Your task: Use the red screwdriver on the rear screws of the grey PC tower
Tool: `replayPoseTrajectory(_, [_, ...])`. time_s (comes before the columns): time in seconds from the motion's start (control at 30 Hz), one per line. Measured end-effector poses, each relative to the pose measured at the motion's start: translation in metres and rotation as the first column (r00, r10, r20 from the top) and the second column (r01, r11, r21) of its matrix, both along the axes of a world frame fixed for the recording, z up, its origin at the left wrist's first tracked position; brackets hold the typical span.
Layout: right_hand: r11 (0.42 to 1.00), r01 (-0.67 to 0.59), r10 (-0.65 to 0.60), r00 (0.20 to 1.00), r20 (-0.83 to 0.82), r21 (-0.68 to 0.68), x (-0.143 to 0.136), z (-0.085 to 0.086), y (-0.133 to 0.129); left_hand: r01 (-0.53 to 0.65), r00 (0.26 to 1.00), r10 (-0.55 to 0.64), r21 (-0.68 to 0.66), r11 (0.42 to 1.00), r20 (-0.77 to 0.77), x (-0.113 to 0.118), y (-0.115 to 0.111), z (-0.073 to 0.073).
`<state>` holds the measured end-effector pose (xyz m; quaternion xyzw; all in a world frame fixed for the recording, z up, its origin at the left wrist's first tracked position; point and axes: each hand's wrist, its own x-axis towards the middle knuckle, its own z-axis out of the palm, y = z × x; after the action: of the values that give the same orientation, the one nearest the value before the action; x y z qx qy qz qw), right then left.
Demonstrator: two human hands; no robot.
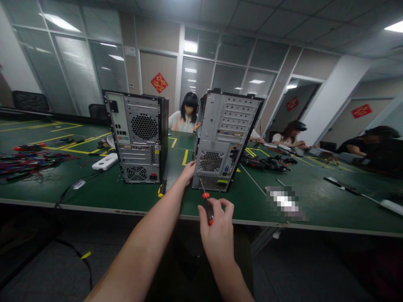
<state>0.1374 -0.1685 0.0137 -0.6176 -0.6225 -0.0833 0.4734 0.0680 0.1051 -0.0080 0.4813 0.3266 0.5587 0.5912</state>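
A desktop computer case stands upright with its back panel of vents, slots and ports towards me. My left hand is at the lower left side of this case; its fingers are hidden there. In my right hand, closed around the handle, is a red and black screwdriver. Its shaft points up and away, the tip at the lower left corner of the back panel; whether it sits in a screw is too small to tell. To the left stands a second computer case, apart from both hands.
A yellow and black screwdriver lies by the second case. Further left are a white power strip and a heap of coloured cables. Black cables lie on the right of the green table. Several people sit across it.
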Motion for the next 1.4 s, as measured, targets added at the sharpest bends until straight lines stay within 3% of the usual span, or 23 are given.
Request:
replayPoseTrajectory(0.17, [0.998,-0.059,0.058,0.997,0.056,0.026,-0.0024,-0.0007,0.0000,-0.003,1.000,0.003,0.006,1.000,-0.001,0.0001,0.0027,-0.0018])
replayPoseTrajectory(0.4, [0.997,0.072,-0.074,0.996,0.040,0.040,0.0016,-0.0017,0.0017,-0.007,1.000,0.007,-0.009,1.000,0.005,0.0003,0.0057,-0.0033])
replayPoseTrajectory(0.63, [0.999,-0.041,0.040,0.999,0.023,0.017,0.0008,-0.0024,-0.0042,0.009,1.000,-0.009,0.007,1.000,0.004,0.0002,0.0013,0.0001])
replayPoseTrajectory(0.83, [0.999,0.024,-0.022,0.998,0.055,-0.036,0.0030,-0.0055,-0.0010,0.000,1.000,0.000,-0.007,1.000,-0.009,0.0001,0.0037,-0.0012])
replayPoseTrajectory(1.17, [0.999,-0.043,0.043,0.999,0.008,0.002,-0.0014,-0.0026,-0.0048,0.010,1.000,-0.010,0.002,1.000,-0.010,-0.0005,0.0064,-0.0054])
replayPoseTrajectory(1.4, [1.000,-0.009,0.009,0.999,0.033,-0.018,0.0009,-0.0055,-0.0014,0.004,1.000,-0.004,-0.026,1.000,-0.011,0.0005,0.0045,-0.0039])
